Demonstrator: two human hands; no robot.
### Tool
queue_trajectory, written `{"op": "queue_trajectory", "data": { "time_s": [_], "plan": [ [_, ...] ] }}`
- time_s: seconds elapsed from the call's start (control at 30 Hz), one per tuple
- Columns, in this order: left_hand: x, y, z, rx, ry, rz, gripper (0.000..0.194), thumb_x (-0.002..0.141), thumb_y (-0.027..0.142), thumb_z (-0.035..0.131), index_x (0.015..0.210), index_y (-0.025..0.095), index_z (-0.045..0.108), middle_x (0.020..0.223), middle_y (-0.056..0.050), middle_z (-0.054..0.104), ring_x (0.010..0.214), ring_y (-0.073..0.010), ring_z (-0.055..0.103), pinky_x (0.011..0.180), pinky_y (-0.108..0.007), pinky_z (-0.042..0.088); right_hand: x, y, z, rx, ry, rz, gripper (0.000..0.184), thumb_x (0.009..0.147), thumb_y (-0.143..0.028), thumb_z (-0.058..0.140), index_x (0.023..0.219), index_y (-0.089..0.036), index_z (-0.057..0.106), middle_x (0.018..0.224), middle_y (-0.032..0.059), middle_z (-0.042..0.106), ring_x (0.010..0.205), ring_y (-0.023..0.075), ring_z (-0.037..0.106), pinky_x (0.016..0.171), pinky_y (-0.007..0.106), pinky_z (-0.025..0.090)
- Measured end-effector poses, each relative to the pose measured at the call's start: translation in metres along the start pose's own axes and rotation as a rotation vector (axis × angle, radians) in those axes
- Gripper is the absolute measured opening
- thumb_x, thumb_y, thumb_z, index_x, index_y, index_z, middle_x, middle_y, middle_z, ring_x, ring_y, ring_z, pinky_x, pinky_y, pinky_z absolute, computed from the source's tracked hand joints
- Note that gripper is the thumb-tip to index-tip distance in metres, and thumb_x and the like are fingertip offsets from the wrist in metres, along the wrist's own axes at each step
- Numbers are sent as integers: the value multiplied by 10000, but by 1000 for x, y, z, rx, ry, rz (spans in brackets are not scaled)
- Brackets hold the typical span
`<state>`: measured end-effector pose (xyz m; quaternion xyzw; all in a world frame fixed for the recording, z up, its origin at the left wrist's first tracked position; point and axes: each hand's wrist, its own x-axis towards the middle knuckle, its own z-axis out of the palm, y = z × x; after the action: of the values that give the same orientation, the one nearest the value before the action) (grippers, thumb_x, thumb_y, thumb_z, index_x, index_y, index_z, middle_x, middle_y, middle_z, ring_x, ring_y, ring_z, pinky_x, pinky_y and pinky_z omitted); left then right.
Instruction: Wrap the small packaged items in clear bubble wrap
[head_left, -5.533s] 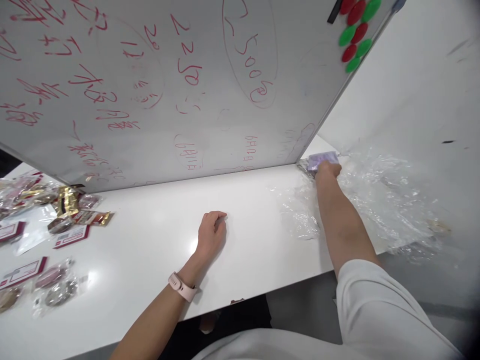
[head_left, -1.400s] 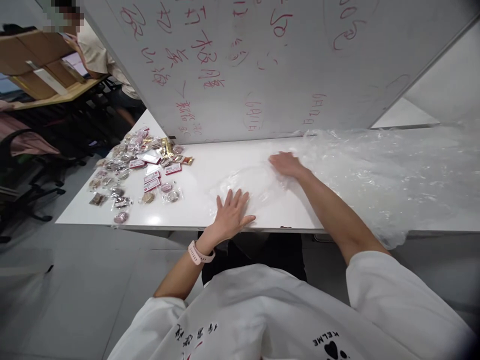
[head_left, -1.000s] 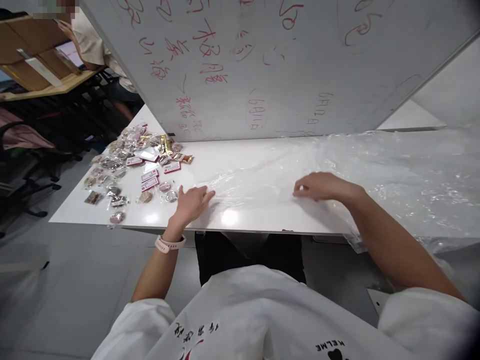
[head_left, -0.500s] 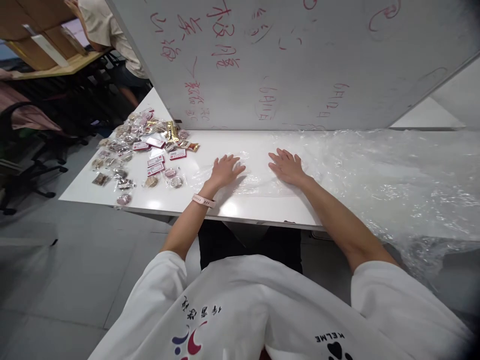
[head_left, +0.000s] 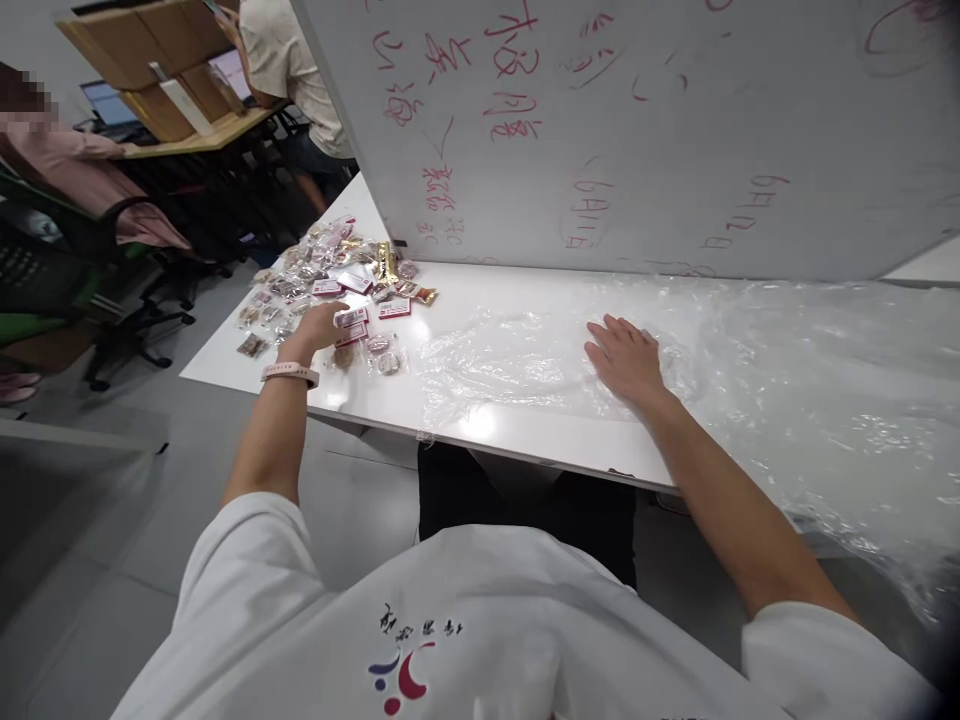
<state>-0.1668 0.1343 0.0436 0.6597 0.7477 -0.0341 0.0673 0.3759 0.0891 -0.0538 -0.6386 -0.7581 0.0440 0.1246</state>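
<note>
My left hand (head_left: 316,330), with a pink band on the wrist, is over the pile of small packets at the left of the table. Its fingers are slightly bent and partly hidden; they reach to the edge of small red-and-white boxes (head_left: 352,318), and I see nothing held. Clear plastic film (head_left: 517,355) lies wrinkled across the white table (head_left: 360,405). Flat on that film rests my right hand (head_left: 624,358), fingers apart. Between the hands, near the boxes, are small clear-wrapped packets (head_left: 388,362).
A whiteboard (head_left: 555,140) with red writing stands along the table's back. More film (head_left: 840,400) spreads right and hangs over the front edge. Gold-wrapped packets (head_left: 387,262) lie in the pile. Office chairs (head_left: 142,230) and two people are at the far left.
My left hand has left the film and moved left to the packets and boxes. My right hand stays flat on the film. The view has turned slightly left.
</note>
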Motion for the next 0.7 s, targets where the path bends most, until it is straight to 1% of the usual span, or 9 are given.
{"op": "queue_trajectory", "data": {
  "time_s": [0.1,0.2,0.3,0.4,0.47,0.6,0.7],
  "plan": [
    [18,0,-4,39,-67,36,497,783,358,645,1235,152,636,1284,-118,665,1097,-263,601,873,-300,452,-1,0,0,19,5,13,520,1008,-465,253,1449,-314,483,1593,39,378,1485,273,288,1197,554,214],
    [37,-2,-10,90,-124,58,494,752,432,693,1179,183,680,1240,-93,694,1054,-245,625,820,-271,451,0,0,1,32,24,16,500,1003,-461,287,1435,-323,498,1578,38,405,1473,286,311,1188,566,226],
    [49,-9,-12,107,-160,72,540,711,417,747,1197,190,682,1222,-94,701,1035,-246,637,802,-273,456,0,0,1,23,31,22,507,1004,-478,277,1422,-315,513,1575,36,410,1470,274,321,1193,548,231],
    [50,-13,-12,93,-181,87,563,716,361,750,1249,203,660,1252,-89,688,1029,-250,639,794,-283,467,0,0,2,18,30,25,515,1008,-489,271,1417,-297,521,1577,46,405,1473,268,317,1200,537,227],
    [47,-12,-12,82,-174,88,523,741,359,729,1242,221,669,1251,-77,690,1014,-247,642,781,-283,474,0,1,2,29,32,18,505,1011,-482,282,1416,-295,519,1578,53,404,1475,274,314,1199,546,228],
    [41,-8,-11,97,-118,75,428,802,363,658,1195,198,693,1173,-92,715,970,-245,648,798,-297,482,0,1,1,61,48,9,470,1009,-478,328,1390,-296,534,1565,77,424,1463,300,337,1187,565,243],
    [40,-3,-9,109,-104,91,414,797,405,658,1152,194,696,1114,-104,720,979,-269,646,840,-329,483,1,1,2,80,52,9,450,1008,-471,348,1374,-296,544,1559,94,433,1457,310,349,1185,572,237]
  ]
}}
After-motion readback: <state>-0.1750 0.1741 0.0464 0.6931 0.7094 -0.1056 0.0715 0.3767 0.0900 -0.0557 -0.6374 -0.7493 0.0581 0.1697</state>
